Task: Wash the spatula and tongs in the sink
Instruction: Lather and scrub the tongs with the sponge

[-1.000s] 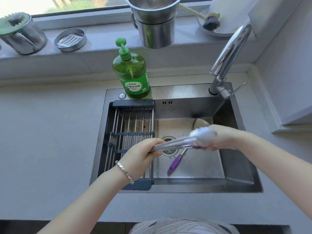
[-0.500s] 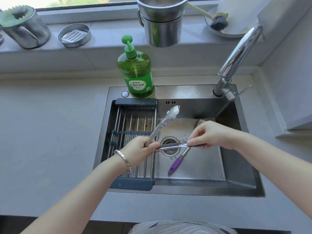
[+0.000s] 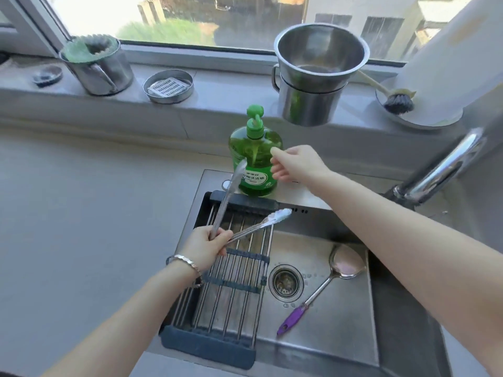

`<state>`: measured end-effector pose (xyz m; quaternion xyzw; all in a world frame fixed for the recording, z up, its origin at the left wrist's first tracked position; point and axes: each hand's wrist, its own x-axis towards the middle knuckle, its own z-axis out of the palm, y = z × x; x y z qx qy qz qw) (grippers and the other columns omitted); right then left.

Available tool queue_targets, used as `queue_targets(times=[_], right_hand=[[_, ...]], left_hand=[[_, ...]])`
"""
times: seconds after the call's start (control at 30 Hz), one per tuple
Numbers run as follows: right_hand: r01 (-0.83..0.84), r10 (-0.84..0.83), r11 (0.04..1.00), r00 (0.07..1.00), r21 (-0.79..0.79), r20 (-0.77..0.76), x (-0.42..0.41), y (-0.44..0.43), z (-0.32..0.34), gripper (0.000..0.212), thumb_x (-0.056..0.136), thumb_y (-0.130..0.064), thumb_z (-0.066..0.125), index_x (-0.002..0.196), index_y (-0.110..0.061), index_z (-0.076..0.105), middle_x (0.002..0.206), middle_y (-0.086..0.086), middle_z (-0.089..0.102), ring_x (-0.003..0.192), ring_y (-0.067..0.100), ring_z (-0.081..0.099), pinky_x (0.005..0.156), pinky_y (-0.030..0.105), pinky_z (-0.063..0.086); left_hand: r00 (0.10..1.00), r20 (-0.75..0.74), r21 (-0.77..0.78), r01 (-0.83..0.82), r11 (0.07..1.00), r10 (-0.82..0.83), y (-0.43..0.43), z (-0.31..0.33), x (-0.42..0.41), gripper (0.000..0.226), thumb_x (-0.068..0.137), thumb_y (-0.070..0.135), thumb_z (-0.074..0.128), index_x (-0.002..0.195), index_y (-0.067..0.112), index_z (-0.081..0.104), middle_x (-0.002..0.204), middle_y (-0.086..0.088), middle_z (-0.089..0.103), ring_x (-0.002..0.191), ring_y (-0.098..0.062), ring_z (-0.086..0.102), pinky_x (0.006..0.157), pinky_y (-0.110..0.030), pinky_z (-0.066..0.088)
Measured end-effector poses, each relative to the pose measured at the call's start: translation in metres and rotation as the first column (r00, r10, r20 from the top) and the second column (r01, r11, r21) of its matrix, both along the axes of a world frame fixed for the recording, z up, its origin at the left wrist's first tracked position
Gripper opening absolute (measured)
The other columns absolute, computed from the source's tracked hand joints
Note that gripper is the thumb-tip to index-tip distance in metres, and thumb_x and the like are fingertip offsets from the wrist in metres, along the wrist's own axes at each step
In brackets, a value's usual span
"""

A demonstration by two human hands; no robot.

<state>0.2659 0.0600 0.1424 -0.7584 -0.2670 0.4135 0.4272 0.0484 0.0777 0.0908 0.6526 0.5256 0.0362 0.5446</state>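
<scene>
My left hand grips the hinge end of the steel tongs above the drying rack, and their two arms are spread apart, pointing away from me. My right hand is off the tongs, fingers loosely spread, right beside the green soap bottle behind the sink. It holds nothing. The spatula, steel with a purple handle, lies on the sink floor to the right of the drain.
A dark-framed wire rack spans the sink's left half. The chrome faucet arches at the right. On the windowsill stand stacked steel pots, a steel cup, a soap dish and a dish brush.
My right hand let go of the lower tong arm and moved up and away to the soap bottle. The tongs swung further from me in my left hand. The view tilted upward.
</scene>
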Motion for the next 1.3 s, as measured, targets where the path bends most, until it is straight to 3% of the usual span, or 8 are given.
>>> queue_targets(times=[0.13,0.3,0.43,0.8,0.97,1.07,1.2,1.3], right_hand=[[0.119,-0.124,0.992,0.879,-0.04,-0.461,0.001,0.056,0.017,0.053,0.09,-0.046,0.053,0.106,0.004,0.053,0.094,0.017,0.06,0.071,0.019,0.063,0.054,0.021,0.057],[0.142,-0.152,0.987,0.743,-0.068,-0.652,0.01,0.086,0.03,0.037,0.094,-0.033,0.051,0.076,-0.002,0.057,0.055,0.006,0.057,0.035,0.007,0.052,0.035,0.012,0.043],[0.131,-0.167,0.986,0.743,-0.105,-0.648,0.013,0.091,0.031,0.034,0.095,-0.031,0.051,0.073,-0.004,0.054,0.054,0.002,0.051,0.033,0.006,0.047,0.032,0.012,0.039],[0.219,-0.224,0.97,0.647,-0.103,-0.728,0.01,0.094,0.016,0.035,0.093,-0.031,0.055,0.068,-0.007,0.05,0.05,0.0,0.047,0.029,0.006,0.044,0.029,0.012,0.036],[0.293,-0.262,0.953,0.65,-0.083,-0.713,0.005,0.099,0.013,0.038,0.091,-0.036,0.057,0.067,-0.008,0.048,0.043,-0.002,0.044,0.026,0.004,0.04,0.025,0.011,0.031],[0.258,-0.265,0.96,0.698,-0.111,-0.666,0.001,0.093,0.016,0.043,0.086,-0.048,0.059,0.071,-0.008,0.051,0.04,-0.002,0.049,0.025,0.003,0.04,0.026,0.01,0.035],[0.255,-0.238,0.965,0.744,-0.064,-0.624,-0.012,0.063,0.026,0.054,0.094,-0.049,0.044,0.082,0.002,0.058,0.071,0.01,0.061,0.05,0.011,0.056,0.046,0.015,0.052],[0.266,-0.209,0.95,0.93,0.164,-0.302,-0.026,0.015,0.023,0.043,0.1,-0.03,0.036,0.084,-0.001,0.064,0.083,0.017,0.068,0.07,0.02,0.065,0.069,0.026,0.058]], left_hand=[[0.999,0.043,0.033,-0.008,0.999,0.007,0.014,0.008,0.01,0.027,0.092,0.023,0.051,0.067,0.013,0.056,0.052,0.003,0.051,0.046,-0.01,0.04,0.048,-0.021,0.032],[0.999,0.037,0.055,-0.004,0.998,0.002,0.026,0.005,0.016,0.027,0.092,0.024,0.051,0.067,0.014,0.055,0.052,0.004,0.053,0.047,-0.007,0.044,0.05,-0.02,0.034],[0.996,0.068,-0.007,-0.055,0.998,0.055,0.029,0.0,0.021,0.026,0.092,0.024,0.052,0.068,0.013,0.057,0.052,0.003,0.053,0.047,-0.009,0.043,0.05,-0.021,0.035],[1.0,0.003,0.135,-0.006,0.991,0.005,0.037,0.001,0.023,0.03,0.093,0.024,0.051,0.065,0.013,0.053,0.054,0.004,0.052,0.049,-0.007,0.044,0.051,-0.018,0.036],[1.0,0.003,0.147,-0.025,0.989,0.024,0.035,0.009,0.022,0.033,0.094,0.023,0.049,0.062,0.013,0.049,0.05,0.005,0.046,0.038,-0.001,0.038,0.036,-0.006,0.032],[1.0,-0.003,0.168,-0.028,0.985,0.029,0.032,0.016,0.02,0.033,0.094,0.023,0.049,0.063,0.009,0.047,0.047,0.005,0.041,0.027,-0.001,0.035,0.033,-0.006,0.028],[1.0,-0.025,0.226,-0.011,0.974,0.017,0.029,0.027,0.018,0.031,0.093,0.024,0.05,0.068,0.005,0.048,0.047,0.004,0.037,0.024,-0.002,0.034,0.032,-0.008,0.027],[1.0,-0.026,0.267,0.0,0.964,0.007,0.022,0.038,0.017,0.032,0.094,0.025,0.049,0.067,0.007,0.047,0.047,0.004,0.037,0.028,-0.003,0.033,0.033,-0.008,0.027]])
